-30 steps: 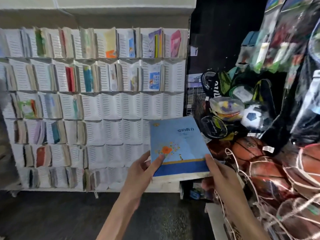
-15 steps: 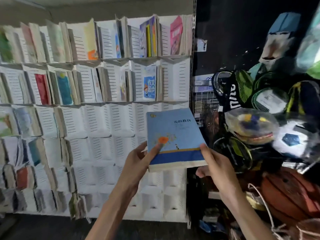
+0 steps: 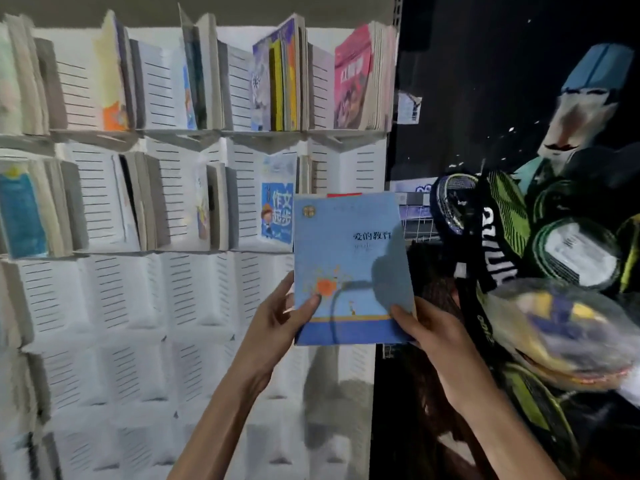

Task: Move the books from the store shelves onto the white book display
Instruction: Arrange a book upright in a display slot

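I hold a light blue book (image 3: 349,258) with an orange blot and a dark blue bottom band upright in front of me. My left hand (image 3: 280,320) grips its lower left edge, thumb on the cover. My right hand (image 3: 426,327) grips its lower right corner. Behind it stands the white book display (image 3: 145,306), a wall of slotted pockets. The book sits in front of the display's right column, level with the second and third rows. Upper pockets hold several books, among them a pink one (image 3: 353,77) and a blue-and-white one (image 3: 277,209).
Right of the display hang bagged racket covers (image 3: 485,230) and netted balls (image 3: 568,327) against a dark wall. A small white tag (image 3: 408,107) hangs beside the display's right edge. The pockets in the lower rows near the book look unfilled.
The view has closed in on the display and tilted upward. Both hands have raised the book from the lower rows toward the second and third rows, tipping it more upright.
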A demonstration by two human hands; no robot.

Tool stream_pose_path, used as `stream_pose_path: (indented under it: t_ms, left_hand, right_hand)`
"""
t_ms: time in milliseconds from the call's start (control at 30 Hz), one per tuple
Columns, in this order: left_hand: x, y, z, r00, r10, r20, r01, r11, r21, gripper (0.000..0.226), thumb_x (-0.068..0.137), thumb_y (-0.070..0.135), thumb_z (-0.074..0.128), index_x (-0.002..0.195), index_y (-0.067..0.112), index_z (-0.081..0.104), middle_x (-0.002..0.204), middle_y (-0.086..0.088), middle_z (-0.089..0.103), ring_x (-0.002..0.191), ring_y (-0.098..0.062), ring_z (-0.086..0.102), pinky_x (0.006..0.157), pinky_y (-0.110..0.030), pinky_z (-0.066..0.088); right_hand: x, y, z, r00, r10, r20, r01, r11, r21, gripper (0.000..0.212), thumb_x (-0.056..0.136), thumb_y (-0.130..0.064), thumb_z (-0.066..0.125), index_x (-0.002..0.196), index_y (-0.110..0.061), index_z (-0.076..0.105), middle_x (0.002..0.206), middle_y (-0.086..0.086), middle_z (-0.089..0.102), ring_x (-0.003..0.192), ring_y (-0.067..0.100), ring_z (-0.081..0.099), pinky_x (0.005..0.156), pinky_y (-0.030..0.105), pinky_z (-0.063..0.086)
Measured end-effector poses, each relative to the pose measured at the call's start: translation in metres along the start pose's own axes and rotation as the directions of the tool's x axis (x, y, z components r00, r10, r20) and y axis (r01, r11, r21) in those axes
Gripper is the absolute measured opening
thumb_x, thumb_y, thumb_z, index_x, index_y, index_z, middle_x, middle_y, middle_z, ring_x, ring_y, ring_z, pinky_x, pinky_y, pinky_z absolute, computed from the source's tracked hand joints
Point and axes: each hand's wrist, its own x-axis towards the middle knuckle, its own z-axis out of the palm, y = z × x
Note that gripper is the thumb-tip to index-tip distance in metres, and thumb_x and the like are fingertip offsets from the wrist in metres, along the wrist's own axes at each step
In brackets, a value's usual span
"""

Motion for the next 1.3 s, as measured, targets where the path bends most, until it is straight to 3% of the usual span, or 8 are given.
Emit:
stream_pose_path:
  t_ms: [300,367,400,567,767,867,1033,1300]
  left_hand:
    - [0.19,-0.004,0.01,0.993,0.121,-0.006,-0.121,0.991,0.061,0.043,0.092,-0.006,0.064,0.129,0.014,0.061,0.097,0.003,0.076,0.085,-0.009,0.071,0.071,-0.007,0.044]
    - [0.226,-0.009,0.017,0.991,0.132,0.029,-0.133,0.989,0.058,0.041,0.091,-0.011,0.063,0.128,0.008,0.061,0.095,-0.01,0.075,0.086,-0.024,0.07,0.093,-0.019,0.035]
    - [0.243,-0.014,0.019,0.99,0.139,0.036,-0.141,0.987,0.072,0.044,0.089,-0.014,0.062,0.125,0.01,0.062,0.096,-0.01,0.075,0.079,-0.021,0.07,0.066,-0.02,0.059]
    - [0.3,-0.039,0.025,0.997,0.073,-0.04,-0.066,0.985,0.157,0.051,0.08,-0.021,0.052,0.105,0.023,0.06,0.088,-0.026,0.068,0.046,-0.004,0.049,0.042,-0.023,0.038]
    - [0.331,-0.058,0.036,0.998,0.056,-0.024,-0.048,0.963,0.266,0.04,0.079,-0.005,0.061,0.105,0.024,0.064,0.086,-0.022,0.062,0.052,-0.016,0.042,0.057,-0.027,0.036]
    - [0.339,-0.059,0.037,0.996,0.092,-0.001,-0.085,0.917,0.389,0.03,0.081,-0.002,0.064,0.09,0.027,0.058,0.061,-0.005,0.047,0.047,-0.003,0.041,0.056,-0.021,0.037]
    - [0.353,-0.076,0.037,0.961,0.276,0.015,-0.223,0.739,0.635,0.054,0.077,0.003,0.065,0.129,0.014,0.053,0.107,-0.003,0.066,0.094,-0.022,0.061,0.085,-0.044,0.053]
    - [0.35,-0.082,0.046,0.867,0.458,0.197,-0.42,0.456,0.785,0.113,0.071,-0.02,0.057,0.162,0.023,0.005,0.166,-0.006,0.007,0.153,-0.024,0.019,0.08,-0.035,0.059]
  right_hand:
    - [0.148,0.012,0.012,0.956,-0.192,-0.223,0.151,0.971,-0.187,0.042,0.091,-0.014,0.072,0.13,-0.025,0.06,0.114,-0.008,0.073,0.107,0.007,0.068,0.093,0.031,0.053]
    - [0.173,0.02,0.012,0.942,-0.227,-0.248,0.165,0.954,-0.25,0.042,0.09,-0.015,0.073,0.128,-0.028,0.061,0.114,-0.011,0.072,0.108,0.006,0.067,0.095,0.034,0.054]
    - [0.185,0.025,0.011,0.934,-0.244,-0.263,0.167,0.945,-0.281,0.041,0.09,-0.016,0.073,0.126,-0.03,0.061,0.113,-0.013,0.072,0.108,0.005,0.067,0.095,0.036,0.054]
    - [0.231,0.053,0.009,0.903,-0.333,-0.273,0.187,0.875,-0.447,0.044,0.09,-0.024,0.072,0.132,-0.026,0.059,0.113,-0.011,0.071,0.106,0.01,0.069,0.092,0.042,0.057]
    - [0.264,0.074,0.001,0.92,-0.311,-0.239,0.15,0.842,-0.518,0.04,0.093,-0.023,0.069,0.132,-0.019,0.061,0.103,-0.016,0.069,0.101,0.01,0.07,0.077,0.006,0.048]
    - [0.272,0.081,-0.002,0.909,-0.347,-0.23,0.158,0.799,-0.581,0.037,0.092,-0.026,0.069,0.128,-0.02,0.063,0.098,-0.018,0.069,0.095,0.01,0.072,0.077,0.018,0.056]
    - [0.281,0.089,-0.005,0.873,-0.435,-0.22,0.182,0.71,-0.68,0.041,0.087,-0.037,0.073,0.124,-0.021,0.066,0.105,-0.007,0.063,0.093,0.014,0.067,0.078,0.026,0.051]
    - [0.3,0.093,0.006,0.843,-0.441,-0.309,0.259,0.835,-0.485,0.055,0.077,-0.024,0.085,0.122,-0.022,0.053,0.102,-0.009,0.064,0.088,0.009,0.066,0.072,0.028,0.055]
